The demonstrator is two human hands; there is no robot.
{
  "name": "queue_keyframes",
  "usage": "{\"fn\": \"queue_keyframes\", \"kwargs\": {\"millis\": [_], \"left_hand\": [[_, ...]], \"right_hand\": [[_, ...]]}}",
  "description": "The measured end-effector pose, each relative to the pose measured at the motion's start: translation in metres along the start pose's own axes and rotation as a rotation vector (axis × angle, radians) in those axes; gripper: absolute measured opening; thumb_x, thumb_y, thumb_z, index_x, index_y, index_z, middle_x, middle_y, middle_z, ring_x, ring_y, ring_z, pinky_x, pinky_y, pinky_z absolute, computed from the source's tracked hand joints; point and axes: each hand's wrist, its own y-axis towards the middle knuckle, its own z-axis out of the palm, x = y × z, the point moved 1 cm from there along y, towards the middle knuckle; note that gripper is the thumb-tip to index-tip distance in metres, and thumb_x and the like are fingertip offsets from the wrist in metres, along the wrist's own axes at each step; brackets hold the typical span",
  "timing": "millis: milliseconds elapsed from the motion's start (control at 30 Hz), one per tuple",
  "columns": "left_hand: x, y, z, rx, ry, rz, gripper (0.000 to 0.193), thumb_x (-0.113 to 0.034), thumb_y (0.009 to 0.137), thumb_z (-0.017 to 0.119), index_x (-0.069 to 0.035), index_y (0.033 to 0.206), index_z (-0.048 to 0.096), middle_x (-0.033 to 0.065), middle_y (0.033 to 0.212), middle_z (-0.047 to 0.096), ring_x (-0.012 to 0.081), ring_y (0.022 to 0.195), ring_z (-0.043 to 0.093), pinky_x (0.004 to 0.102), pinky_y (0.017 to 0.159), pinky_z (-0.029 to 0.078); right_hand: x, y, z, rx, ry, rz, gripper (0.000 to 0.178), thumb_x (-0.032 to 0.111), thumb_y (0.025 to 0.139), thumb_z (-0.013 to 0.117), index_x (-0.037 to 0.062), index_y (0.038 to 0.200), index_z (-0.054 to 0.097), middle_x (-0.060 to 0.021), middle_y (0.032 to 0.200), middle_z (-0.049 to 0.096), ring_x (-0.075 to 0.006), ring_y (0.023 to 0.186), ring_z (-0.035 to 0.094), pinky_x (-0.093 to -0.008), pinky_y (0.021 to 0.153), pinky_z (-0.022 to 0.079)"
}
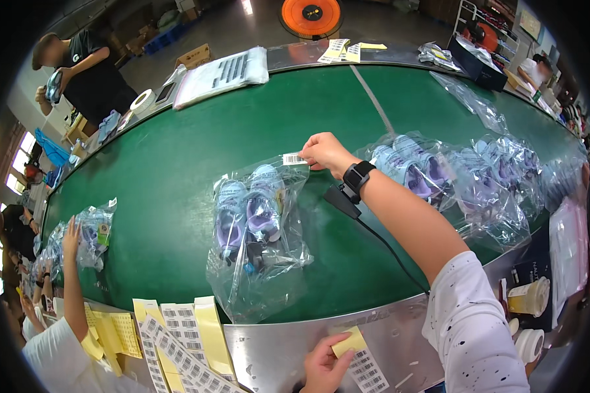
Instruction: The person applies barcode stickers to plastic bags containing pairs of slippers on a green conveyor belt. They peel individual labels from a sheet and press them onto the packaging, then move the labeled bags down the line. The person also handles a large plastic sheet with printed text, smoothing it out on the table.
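Observation:
A clear plastic bag (259,288) lies flat on the green belt in front of me, with a pair of light blue clogs (265,200) with purple insides in it. At its upper right corner is a white barcode label (293,159). My right hand (329,154), a black watch on its wrist, pinches the label's right end against the bag's corner. Low in the view, my left hand (326,368) grips a yellow-backed sheet of barcode labels (364,367) between thumb and fingers, over the metal edge.
More bagged clogs (413,167) lie to the right, beside a black corded device (343,201). Label sheets (183,334) cover the near metal ledge. A co-worker's hand (72,239) touches a bag at left. A cup (530,297) stands at right; flat bags (223,75) lie across the belt.

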Motion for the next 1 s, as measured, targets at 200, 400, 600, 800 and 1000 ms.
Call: {"fn": "queue_keyframes", "kwargs": {"millis": [200,400,600,800,1000], "left_hand": [[-0.005,0.0,0.004,-0.052,0.082,-0.06,0.032,0.005,0.09,0.058,0.004,0.122,0.053,0.0156,0.114,0.064,0.0159,0.1,0.064,0.0263,0.085,0.052],[-0.015,0.01,0.017,-0.037,-0.005,0.0,0.034,0.003,0.091,0.058,0.005,0.124,0.051,0.0145,0.113,0.065,0.0153,0.101,0.064,0.0256,0.084,0.052],[-0.022,0.004,0.004,-0.069,-0.029,-0.039,0.037,0.004,0.091,0.059,0.001,0.127,0.049,0.0148,0.105,0.067,0.0143,0.092,0.067,0.0251,0.076,0.054],[-0.005,0.004,-0.011,-0.046,0.056,0.063,0.032,-0.002,0.092,0.062,0.0,0.123,0.054,0.0078,0.087,0.07,0.0093,0.082,0.065,0.0219,0.07,0.052],[-0.029,-0.001,0.005,-0.01,-0.126,0.047,0.03,-0.004,0.092,0.062,0.001,0.121,0.057,0.0065,0.095,0.069,0.0079,0.082,0.064,0.0219,0.073,0.052]], "right_hand": [[-0.014,0.005,0.013,-0.11,-0.26,-0.171,0.011,0.003,0.074,0.072,0.0006,0.073,0.062,-0.0089,0.076,0.066,-0.0148,0.064,0.064,-0.0311,0.055,0.053],[0.012,-0.024,-0.009,-0.038,-0.262,-0.162,0.084,-0.003,0.077,0.068,0.0021,0.146,0.022,-0.0113,0.079,0.064,-0.0177,0.061,0.064,-0.0318,0.053,0.056],[0.034,-0.067,-0.162,-0.028,-0.81,-0.314,0.049,0.025,0.079,0.072,-0.0039,0.117,0.061,-0.0191,0.112,0.065,-0.0264,0.105,0.062,-0.0361,0.091,0.05],[-0.053,-0.157,-0.194,-0.075,-0.438,-0.164,0.077,0.014,0.082,0.07,0.0039,0.148,0.032,-0.0165,0.144,0.043,-0.0245,0.13,0.044,-0.0333,0.105,0.037],[-0.063,-0.181,-0.087,-0.001,-0.103,-0.232,0.077,0.003,0.08,0.067,0.0046,0.148,0.031,-0.0165,0.147,0.04,-0.0252,0.131,0.043,-0.0339,0.107,0.036]]}}
